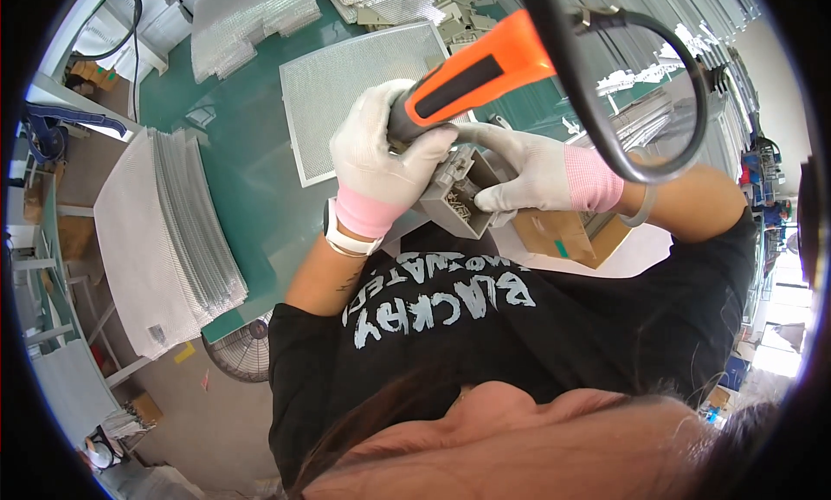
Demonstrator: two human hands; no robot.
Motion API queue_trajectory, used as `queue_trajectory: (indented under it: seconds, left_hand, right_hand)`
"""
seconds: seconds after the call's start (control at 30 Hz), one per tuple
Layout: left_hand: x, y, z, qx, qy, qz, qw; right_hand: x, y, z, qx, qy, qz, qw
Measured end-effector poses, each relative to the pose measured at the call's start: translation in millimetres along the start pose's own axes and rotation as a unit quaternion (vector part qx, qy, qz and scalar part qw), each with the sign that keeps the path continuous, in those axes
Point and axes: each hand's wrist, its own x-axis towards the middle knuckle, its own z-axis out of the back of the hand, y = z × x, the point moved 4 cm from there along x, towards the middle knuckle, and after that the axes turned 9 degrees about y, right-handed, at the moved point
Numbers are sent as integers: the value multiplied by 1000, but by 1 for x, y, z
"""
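Note:
My left hand (370, 158), in a white glove with a pink cuff, is closed around the grey end of an orange-and-black power screwdriver (476, 67). The tool's orange body points up and right. Below my hands is a small grey box (457, 212) with small screws (463, 207) inside. My right hand (541, 169), gloved alike, spans the box with thumb and index finger apart. Its thumb is at the box's opening, and its index fingertip lies close to my left thumb. The screwdriver's working tip is hidden.
A white-framed mesh panel (303, 128) lies on the green table (247, 184) beyond my left hand. A tall stack of mesh panels (160, 240) stands at the left. A cardboard box (554, 233) sits by my right wrist. A thick dark cable (578, 93) loops above my right arm.

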Motion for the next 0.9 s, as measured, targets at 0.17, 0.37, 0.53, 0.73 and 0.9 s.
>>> queue_trajectory:
  seconds: [0.17, 0.37, 0.53, 0.73, 0.9]
  left_hand:
    - [3, 26, 9, -104, 31, 63, 992]
    - [16, 40, -4, -329, 148, 59, 931]
    - [8, 43, -12, -439, 158, 135, 874]
    - [11, 29, -28, -550, 268, 131, 780]
    - [-5, 14, -21, -501, 164, 101, 843]
  right_hand:
    - [-1, 6, 1, -19, -3, 36, 999]
    - [1, -5, -2, -366, -84, 245, 894]
    - [-17, 33, 1, -297, -180, 206, 915]
    - [14, 53, 39, -170, -202, 459, 848]
    - [45, 62, 31, 1, -13, 500, 866]
